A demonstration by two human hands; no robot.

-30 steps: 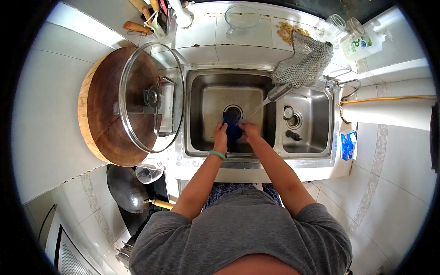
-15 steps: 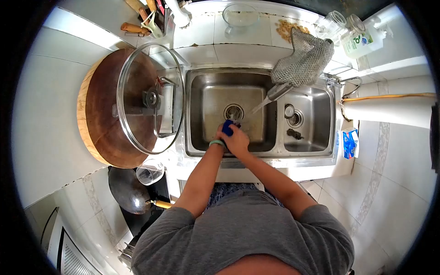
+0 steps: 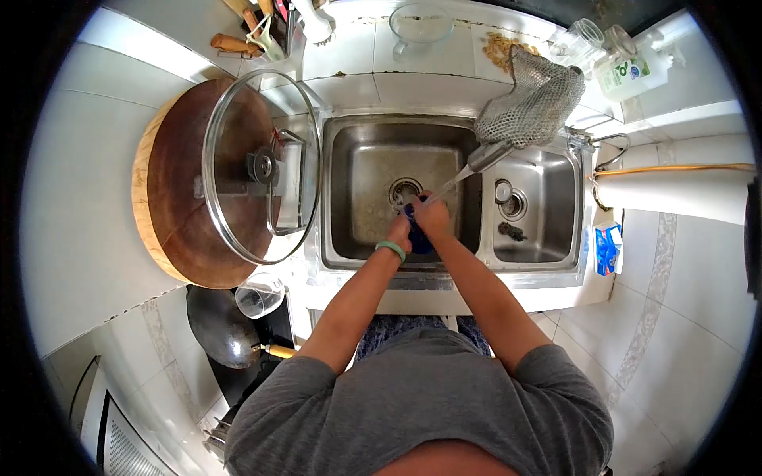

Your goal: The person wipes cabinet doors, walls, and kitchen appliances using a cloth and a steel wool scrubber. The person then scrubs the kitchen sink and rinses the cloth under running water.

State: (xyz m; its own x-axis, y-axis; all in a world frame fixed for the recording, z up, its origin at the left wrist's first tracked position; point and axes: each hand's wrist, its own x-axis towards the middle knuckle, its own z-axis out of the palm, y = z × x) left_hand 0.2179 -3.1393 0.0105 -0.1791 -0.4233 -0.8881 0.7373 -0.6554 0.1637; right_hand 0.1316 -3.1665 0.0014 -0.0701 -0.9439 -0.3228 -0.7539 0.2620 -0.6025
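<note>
A dark blue cloth (image 3: 419,238) hangs between my hands over the front part of the large sink basin (image 3: 373,170). My left hand (image 3: 400,231), with a green bangle at its wrist, is closed on the cloth's left side. Higher up and to the right, my right hand (image 3: 432,216) grips the same cloth. Water runs from the faucet (image 3: 489,156) down towards my hands. The drain (image 3: 405,190) lies just beyond them. My fingers partly hide the cloth.
Over the faucet hangs a metal mesh cloth (image 3: 536,99). The smaller basin (image 3: 544,238) at right holds a drain cover and a dark scrap. At left a glass lid (image 3: 214,214) stands by a round wooden board (image 3: 159,214). A wok (image 3: 222,329) is at lower left.
Both hands have shifted right, closer to the water stream. The blue cloth was bunched up in my hands and now hangs lower and more spread out.
</note>
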